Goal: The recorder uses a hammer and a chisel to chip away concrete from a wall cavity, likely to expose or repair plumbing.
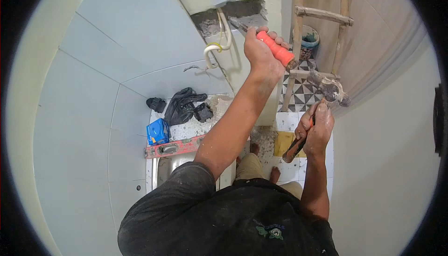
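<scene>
My left hand (258, 53) is wrapped around the orange-sleeved handle of a chisel (273, 47). The chisel's dusty steel blade points into a rough rectangular recess (246, 10) cut in the pale wall; I cannot tell whether its tip touches the mortar. Beside the tip, a white flexible conduit (227, 33) comes out of the recess, with a yellow-green wire (214, 44) looped by it. Lower and to the right, my right hand (320, 128) grips a hammer by its orange-and-black handle (297, 147). The mortar-caked hammer head (330, 89) is up, apart from the chisel.
A wooden ladder (323, 14) leans at the far right, near a bucket (310, 38). On the left counter are a red spirit level (182, 147) over a steel sink (166, 170), a blue box (158, 131) and a black plastic bag (180, 107). Yellow sheet (283, 142) lies on the tiled floor.
</scene>
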`<state>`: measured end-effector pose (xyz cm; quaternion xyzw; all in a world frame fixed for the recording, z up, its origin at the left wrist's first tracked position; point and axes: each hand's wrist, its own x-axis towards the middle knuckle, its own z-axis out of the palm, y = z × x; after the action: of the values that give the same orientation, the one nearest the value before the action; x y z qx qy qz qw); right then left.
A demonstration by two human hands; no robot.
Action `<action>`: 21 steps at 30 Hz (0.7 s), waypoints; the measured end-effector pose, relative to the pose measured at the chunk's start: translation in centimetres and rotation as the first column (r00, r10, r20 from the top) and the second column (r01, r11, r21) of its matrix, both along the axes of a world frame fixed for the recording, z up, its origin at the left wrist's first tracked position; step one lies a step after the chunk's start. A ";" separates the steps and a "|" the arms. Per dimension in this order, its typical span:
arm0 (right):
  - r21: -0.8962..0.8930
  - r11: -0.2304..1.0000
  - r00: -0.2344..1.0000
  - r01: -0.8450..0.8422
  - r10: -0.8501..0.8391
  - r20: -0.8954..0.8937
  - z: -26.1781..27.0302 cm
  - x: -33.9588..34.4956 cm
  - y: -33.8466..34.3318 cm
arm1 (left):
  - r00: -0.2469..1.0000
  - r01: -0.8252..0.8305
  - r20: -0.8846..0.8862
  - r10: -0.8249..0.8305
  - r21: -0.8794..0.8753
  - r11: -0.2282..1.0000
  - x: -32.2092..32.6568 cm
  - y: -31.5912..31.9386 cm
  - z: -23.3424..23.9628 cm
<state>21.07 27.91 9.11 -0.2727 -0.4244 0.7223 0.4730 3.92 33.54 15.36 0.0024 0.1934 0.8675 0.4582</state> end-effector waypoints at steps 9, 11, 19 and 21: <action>0.132 0.987 0.976 0.093 -0.064 -0.207 2.7 -1.7 -0.2 | 0.993 -0.050 0.104 0.047 0.024 0.998 -2.1 0.6 2.0; 0.156 0.946 0.882 0.285 -0.194 -0.429 4.1 -2.9 -0.8 | 0.993 -0.051 0.103 0.051 0.003 0.999 -2.4 0.7 2.2; 0.100 0.993 0.998 0.059 -0.062 0.026 0.6 -2.2 0.9 | 0.996 0.080 -0.034 -0.080 0.006 0.997 -1.3 -1.0 0.3; 0.085 0.994 0.998 0.065 -0.064 -0.013 1.4 -0.5 -0.2 | 0.975 0.216 -0.048 -0.218 -0.048 0.975 1.2 -4.3 -0.2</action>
<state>20.60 27.76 10.51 -0.2621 -0.4436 0.6891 0.5096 5.10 29.23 15.18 0.0367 0.2223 0.8076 0.5450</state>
